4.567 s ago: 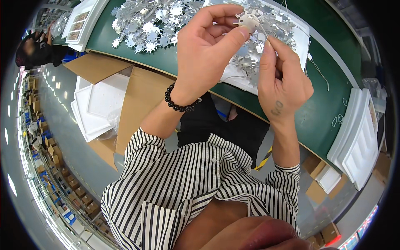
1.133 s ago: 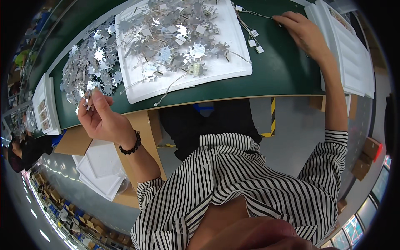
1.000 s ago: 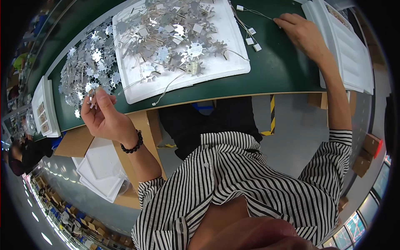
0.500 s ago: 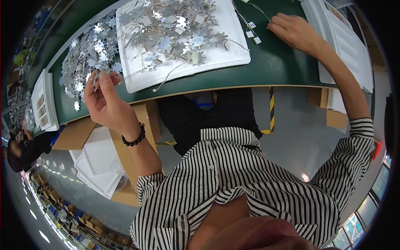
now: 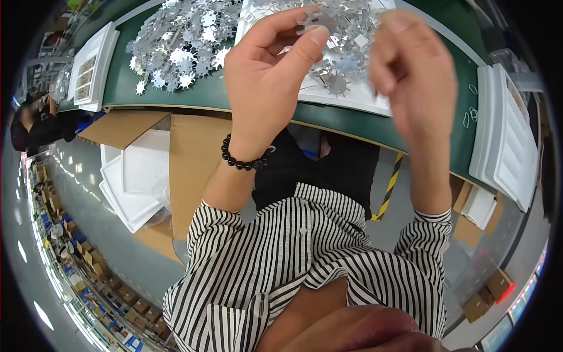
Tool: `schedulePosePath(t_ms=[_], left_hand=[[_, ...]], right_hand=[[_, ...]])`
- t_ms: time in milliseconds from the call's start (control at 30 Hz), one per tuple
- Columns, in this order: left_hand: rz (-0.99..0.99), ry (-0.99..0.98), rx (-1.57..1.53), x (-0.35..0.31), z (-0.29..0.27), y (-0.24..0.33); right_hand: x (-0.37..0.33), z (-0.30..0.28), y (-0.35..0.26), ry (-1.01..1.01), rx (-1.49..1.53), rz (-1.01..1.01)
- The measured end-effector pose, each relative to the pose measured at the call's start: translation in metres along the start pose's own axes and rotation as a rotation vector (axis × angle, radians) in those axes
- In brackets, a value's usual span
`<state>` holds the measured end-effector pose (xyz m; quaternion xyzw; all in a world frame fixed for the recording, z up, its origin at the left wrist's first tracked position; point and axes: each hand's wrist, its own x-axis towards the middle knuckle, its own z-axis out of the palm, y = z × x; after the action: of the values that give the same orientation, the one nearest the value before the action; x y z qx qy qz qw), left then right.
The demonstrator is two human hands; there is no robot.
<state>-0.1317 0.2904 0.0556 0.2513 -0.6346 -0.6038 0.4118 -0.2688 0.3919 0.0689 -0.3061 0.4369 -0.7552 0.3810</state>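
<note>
My left hand, with a dark bead bracelet at the wrist, pinches a thin silvery toothed metal plate between thumb and fingers. Facing it, my right hand is raised with curled fingers, smeared by motion; whatever they hold cannot be made out. Behind and below both hands lies a white tray, partly hidden by them. A heap of toothed metal plates with small white squares and thin wires covers it. Left of the tray, loose toothed plates are piled on the green table.
White foam trays stand at the table's right end, beside thin pale loops. Another white tray is at the left end. Below are an open cardboard box and white sheets. Another person is far left.
My left hand has moved right, from the loose pile to before the tray, carrying the toothed plate. My right hand has come from the white connectors at the far right toward my left hand.
</note>
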Motion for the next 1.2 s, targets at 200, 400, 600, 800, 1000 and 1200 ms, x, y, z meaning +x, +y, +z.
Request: schedulePosePath(t_ms=[200, 400, 600, 800, 1000, 1200], left_hand=[[0.151, -0.044, -0.136, 0.002, 0.0, -0.019], [0.315, -0.043, 0.152, 0.003, -0.002, -0.024], [0.476, -0.163, 0.389, 0.008, -0.01, -0.026], [0.174, -0.226, 0.011, 0.006, -0.009, -0.021], [0.017, -0.283, -0.067, 0.006, -0.01, -0.021], [0.128, -0.23, 0.034, 0.017, -0.006, -0.012]], right_hand=[[-0.009, 0.026, 0.016, 0.057, -0.058, 0.131], [-0.006, 0.025, 0.02, 0.087, -0.156, 0.118], [-0.005, 0.023, 0.026, 0.122, -0.146, 0.051], [-0.007, 0.034, 0.028, 0.147, -0.094, -0.079], [-0.016, 0.017, 0.032, 0.095, -0.217, -0.108], [-0.016, -0.008, 0.015, -0.01, -0.881, -0.193]])
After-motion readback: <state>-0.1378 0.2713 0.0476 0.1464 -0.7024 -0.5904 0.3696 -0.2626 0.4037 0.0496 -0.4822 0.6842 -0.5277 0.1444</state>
